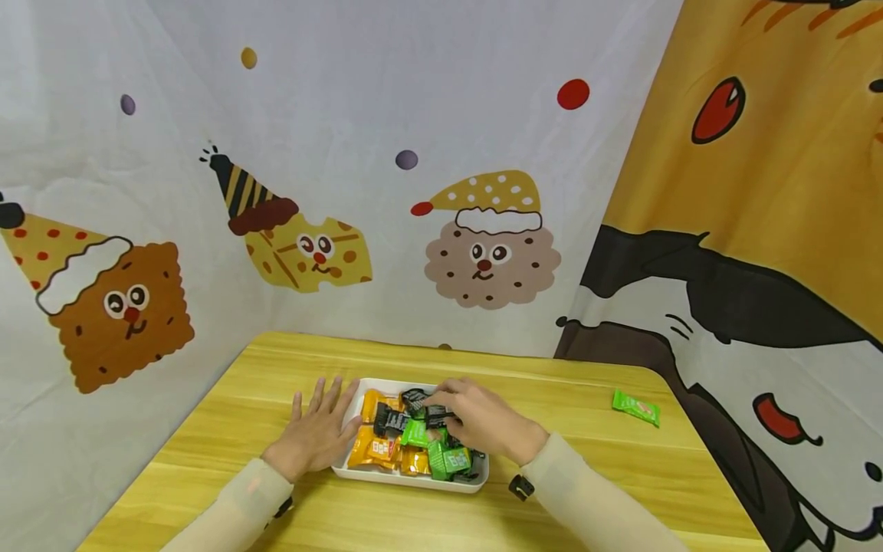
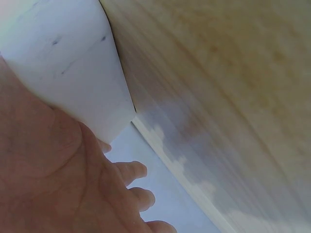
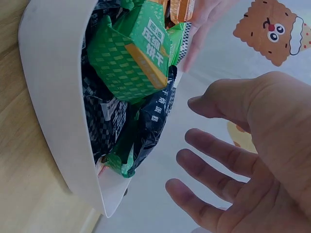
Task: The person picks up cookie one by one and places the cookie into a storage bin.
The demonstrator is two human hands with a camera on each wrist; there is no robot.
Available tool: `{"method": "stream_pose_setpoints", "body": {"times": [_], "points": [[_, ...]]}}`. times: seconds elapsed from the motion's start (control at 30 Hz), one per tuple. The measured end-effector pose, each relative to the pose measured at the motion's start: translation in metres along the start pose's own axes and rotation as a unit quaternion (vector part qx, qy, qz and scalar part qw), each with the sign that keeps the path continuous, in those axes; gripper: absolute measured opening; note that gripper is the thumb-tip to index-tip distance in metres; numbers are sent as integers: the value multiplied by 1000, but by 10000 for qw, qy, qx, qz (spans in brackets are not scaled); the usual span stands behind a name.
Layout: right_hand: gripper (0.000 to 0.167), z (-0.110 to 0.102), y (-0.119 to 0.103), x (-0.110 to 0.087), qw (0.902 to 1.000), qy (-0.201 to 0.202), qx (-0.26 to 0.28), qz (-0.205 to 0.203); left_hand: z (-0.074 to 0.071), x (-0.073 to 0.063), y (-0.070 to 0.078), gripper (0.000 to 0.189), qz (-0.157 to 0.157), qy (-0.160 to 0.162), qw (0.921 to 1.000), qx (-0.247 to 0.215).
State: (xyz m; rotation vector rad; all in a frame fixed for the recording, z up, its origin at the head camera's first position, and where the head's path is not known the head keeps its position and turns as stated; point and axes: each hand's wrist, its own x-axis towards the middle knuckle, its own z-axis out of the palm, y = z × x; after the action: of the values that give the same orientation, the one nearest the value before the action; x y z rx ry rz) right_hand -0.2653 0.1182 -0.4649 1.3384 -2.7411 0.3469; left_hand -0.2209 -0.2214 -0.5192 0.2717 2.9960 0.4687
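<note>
A white tray (image 1: 407,481) holds a heap of wrapped snack packets: orange packets (image 1: 372,451), black packets (image 1: 390,421) and green packets (image 1: 451,461). Fingers spread, my left hand (image 1: 313,431) lies at the tray's left side, its thumb over the rim; the left wrist view shows this hand (image 2: 63,174) beside the white tray wall (image 2: 82,68). Over the tray's right part hovers my right hand (image 1: 486,420), fingertips near the black packets. In the right wrist view this hand (image 3: 252,155) has thumb and fingers apart, with nothing between them, beside a green packet (image 3: 129,58).
A single bright green packet (image 1: 636,408) lies on the wooden table (image 1: 552,391) at the far right. Behind the table hangs a pale cloth (image 1: 386,100) printed with cartoon snacks, and a brown-yellow patterned cloth (image 1: 779,192) hangs along the right side.
</note>
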Motion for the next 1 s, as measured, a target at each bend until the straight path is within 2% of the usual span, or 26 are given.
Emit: {"method": "stream_pose_setpoints", "body": {"times": [0.43,0.63,0.87,1.0], "points": [[50,-4,14,-24,9986,446,-191,222,0,-1,1,76,18,31,10000,14],[49,-5,28,-41,9958,524,-93,740,-1,-1,1,76,19,27,10000,18],[53,-4,55,-62,9887,548,22,1394,-1,-1,0,76,17,2,10000,6],[55,-3,72,-75,9854,625,-68,1583,-1,-2,0,76,18,15,10000,17]]}}
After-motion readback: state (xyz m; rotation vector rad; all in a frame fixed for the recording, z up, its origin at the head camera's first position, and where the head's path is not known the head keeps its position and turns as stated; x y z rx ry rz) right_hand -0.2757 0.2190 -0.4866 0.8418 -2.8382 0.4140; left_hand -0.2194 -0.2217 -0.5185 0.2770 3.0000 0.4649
